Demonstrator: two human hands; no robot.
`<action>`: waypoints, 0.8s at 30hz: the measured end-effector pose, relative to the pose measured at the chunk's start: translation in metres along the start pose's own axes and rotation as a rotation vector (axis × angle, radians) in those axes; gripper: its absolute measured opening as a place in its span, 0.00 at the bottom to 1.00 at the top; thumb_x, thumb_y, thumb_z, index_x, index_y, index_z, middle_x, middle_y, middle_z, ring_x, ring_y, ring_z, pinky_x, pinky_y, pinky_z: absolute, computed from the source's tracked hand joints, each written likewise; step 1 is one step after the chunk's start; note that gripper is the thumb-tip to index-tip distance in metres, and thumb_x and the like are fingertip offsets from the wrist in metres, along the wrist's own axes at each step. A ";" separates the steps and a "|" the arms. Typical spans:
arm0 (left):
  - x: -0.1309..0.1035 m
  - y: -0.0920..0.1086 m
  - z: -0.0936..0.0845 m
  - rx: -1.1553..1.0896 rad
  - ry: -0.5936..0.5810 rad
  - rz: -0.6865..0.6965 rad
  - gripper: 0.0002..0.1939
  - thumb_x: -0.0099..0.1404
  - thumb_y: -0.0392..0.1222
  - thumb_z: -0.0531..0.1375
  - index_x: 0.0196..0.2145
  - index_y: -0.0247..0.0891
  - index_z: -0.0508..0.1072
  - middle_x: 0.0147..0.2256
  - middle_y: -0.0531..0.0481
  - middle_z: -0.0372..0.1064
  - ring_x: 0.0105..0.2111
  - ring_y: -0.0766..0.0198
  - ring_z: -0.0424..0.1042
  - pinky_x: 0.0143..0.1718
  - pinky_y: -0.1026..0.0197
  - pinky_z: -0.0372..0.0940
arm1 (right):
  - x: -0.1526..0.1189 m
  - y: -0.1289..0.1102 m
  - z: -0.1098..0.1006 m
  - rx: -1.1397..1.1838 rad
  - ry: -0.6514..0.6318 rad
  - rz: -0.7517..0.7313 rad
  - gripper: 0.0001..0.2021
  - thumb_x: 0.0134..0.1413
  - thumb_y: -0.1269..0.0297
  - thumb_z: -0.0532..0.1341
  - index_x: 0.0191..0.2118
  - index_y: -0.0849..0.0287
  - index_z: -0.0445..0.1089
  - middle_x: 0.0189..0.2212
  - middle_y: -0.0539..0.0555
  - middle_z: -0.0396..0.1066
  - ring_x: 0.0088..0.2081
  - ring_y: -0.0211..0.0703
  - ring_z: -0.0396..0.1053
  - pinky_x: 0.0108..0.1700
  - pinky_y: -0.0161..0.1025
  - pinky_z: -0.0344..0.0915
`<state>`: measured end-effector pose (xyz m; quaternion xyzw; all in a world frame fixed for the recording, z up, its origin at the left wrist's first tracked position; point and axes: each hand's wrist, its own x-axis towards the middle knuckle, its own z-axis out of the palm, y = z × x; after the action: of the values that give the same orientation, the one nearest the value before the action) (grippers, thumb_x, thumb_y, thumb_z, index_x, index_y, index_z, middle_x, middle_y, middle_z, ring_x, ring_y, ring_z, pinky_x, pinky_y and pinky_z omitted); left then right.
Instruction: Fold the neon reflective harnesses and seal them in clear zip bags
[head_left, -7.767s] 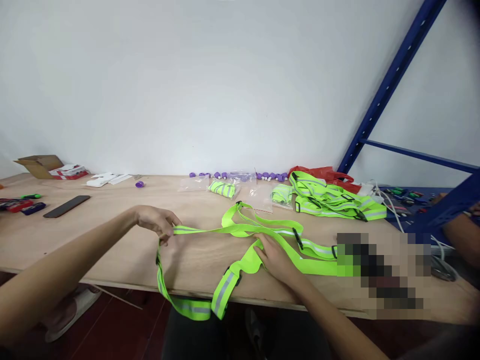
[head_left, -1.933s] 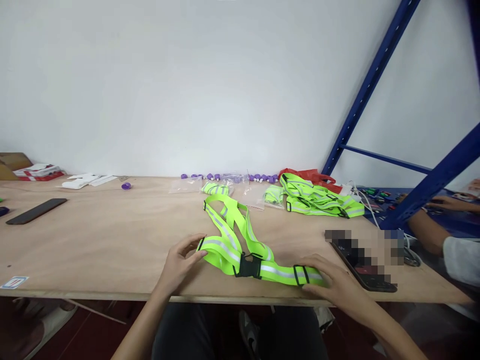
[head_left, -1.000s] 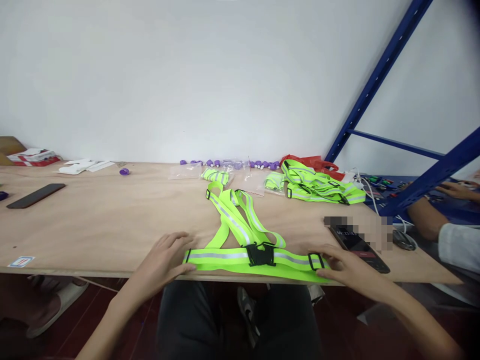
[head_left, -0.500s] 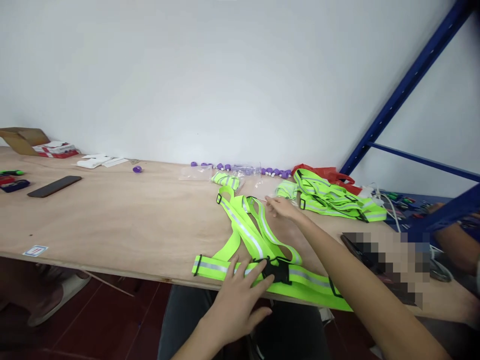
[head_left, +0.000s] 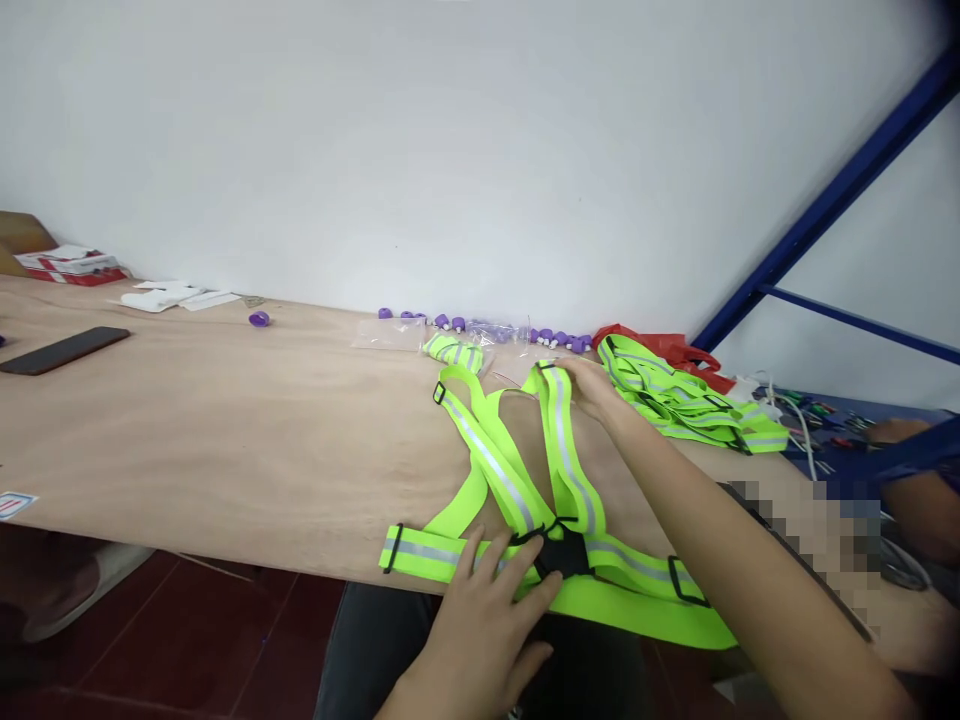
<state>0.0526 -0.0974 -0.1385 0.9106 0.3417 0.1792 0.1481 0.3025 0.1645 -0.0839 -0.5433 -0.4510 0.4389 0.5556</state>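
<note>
A neon-yellow reflective harness vest (head_left: 499, 480) with silver stripes lies spread on the table near its front edge. My left hand (head_left: 487, 615) rests open on its waist belt, fingers spread beside the black connector piece (head_left: 566, 553). My right hand (head_left: 585, 385) is closed on the top of the right shoulder strap (head_left: 564, 440), at a black slider. That strap is drawn out away from me. The left shoulder strap lies looped on the wood, its black slider (head_left: 439, 393) showing. Part of the belt hangs over the table edge.
Behind lie a folded reflective vest (head_left: 454, 352), clear plastic bags (head_left: 390, 333) and several purple items (head_left: 551, 337). A pile of reflective vests (head_left: 675, 395) and a red bag (head_left: 664, 347) sit right, near a blue metal frame (head_left: 825, 215). Another person's arm (head_left: 922, 520) is at far right.
My right hand has taken hold of the right shoulder strap and straightened it away from me. My left hand stays on the belt. The view has shifted slightly right.
</note>
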 end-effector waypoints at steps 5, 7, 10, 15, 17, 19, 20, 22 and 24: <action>0.002 0.001 -0.005 -0.041 0.014 -0.019 0.26 0.72 0.53 0.55 0.65 0.52 0.60 0.67 0.50 0.54 0.63 0.42 0.58 0.64 0.30 0.49 | 0.006 -0.014 -0.041 0.142 0.222 -0.093 0.08 0.53 0.65 0.64 0.28 0.58 0.64 0.25 0.47 0.71 0.29 0.37 0.71 0.32 0.36 0.71; 0.002 0.001 -0.008 -0.068 0.007 -0.019 0.26 0.71 0.52 0.55 0.65 0.53 0.60 0.67 0.51 0.55 0.63 0.44 0.57 0.65 0.31 0.49 | 0.006 -0.017 -0.053 0.167 0.283 -0.153 0.10 0.48 0.65 0.64 0.25 0.54 0.60 0.22 0.46 0.68 0.28 0.39 0.71 0.31 0.36 0.72; 0.001 0.000 -0.013 -0.103 0.002 -0.007 0.26 0.70 0.51 0.57 0.64 0.53 0.61 0.66 0.52 0.55 0.63 0.46 0.56 0.66 0.34 0.49 | 0.004 -0.018 -0.059 0.144 0.306 -0.195 0.14 0.46 0.63 0.64 0.23 0.52 0.55 0.19 0.46 0.65 0.28 0.41 0.71 0.30 0.37 0.72; 0.006 0.002 -0.021 -0.154 0.034 -0.015 0.21 0.68 0.46 0.60 0.58 0.52 0.68 0.62 0.51 0.60 0.63 0.49 0.56 0.67 0.38 0.47 | -0.001 -0.011 -0.045 -0.092 0.161 -0.095 0.16 0.42 0.59 0.68 0.23 0.54 0.58 0.20 0.49 0.68 0.26 0.42 0.71 0.28 0.39 0.71; 0.011 0.005 -0.022 -0.187 0.059 -0.024 0.18 0.67 0.44 0.62 0.54 0.50 0.70 0.59 0.49 0.63 0.61 0.50 0.57 0.67 0.40 0.48 | -0.004 -0.008 -0.039 -0.234 0.111 -0.066 0.17 0.43 0.57 0.68 0.22 0.55 0.59 0.21 0.51 0.69 0.26 0.43 0.72 0.29 0.39 0.70; 0.017 0.008 -0.021 -0.217 0.095 -0.036 0.14 0.66 0.42 0.63 0.49 0.46 0.71 0.55 0.48 0.65 0.59 0.52 0.60 0.66 0.42 0.50 | -0.008 -0.007 -0.036 -0.393 0.097 -0.068 0.16 0.45 0.56 0.68 0.22 0.55 0.59 0.21 0.51 0.69 0.29 0.45 0.72 0.32 0.39 0.70; 0.020 0.009 -0.019 -0.229 0.113 -0.045 0.12 0.65 0.41 0.64 0.47 0.45 0.72 0.53 0.48 0.66 0.57 0.53 0.62 0.66 0.43 0.51 | -0.009 -0.008 -0.036 -0.480 0.105 -0.077 0.16 0.45 0.57 0.67 0.22 0.55 0.59 0.21 0.52 0.70 0.31 0.46 0.72 0.34 0.40 0.69; 0.024 0.011 -0.015 -0.243 0.137 -0.078 0.11 0.63 0.40 0.66 0.43 0.42 0.71 0.49 0.47 0.67 0.54 0.53 0.65 0.64 0.43 0.54 | -0.013 -0.014 -0.035 -0.657 0.131 -0.114 0.15 0.46 0.59 0.66 0.23 0.55 0.59 0.25 0.55 0.71 0.38 0.52 0.72 0.40 0.44 0.67; 0.027 0.011 -0.009 -0.242 0.148 -0.113 0.14 0.61 0.39 0.67 0.43 0.42 0.71 0.48 0.47 0.68 0.51 0.53 0.66 0.60 0.43 0.58 | -0.016 -0.021 -0.031 -0.815 0.132 -0.174 0.12 0.47 0.62 0.65 0.24 0.56 0.60 0.32 0.58 0.73 0.46 0.57 0.69 0.47 0.47 0.64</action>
<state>0.0738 -0.0855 -0.1202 0.8497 0.3783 0.2770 0.2413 0.3295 0.1418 -0.0630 -0.7054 -0.5956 0.1402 0.3578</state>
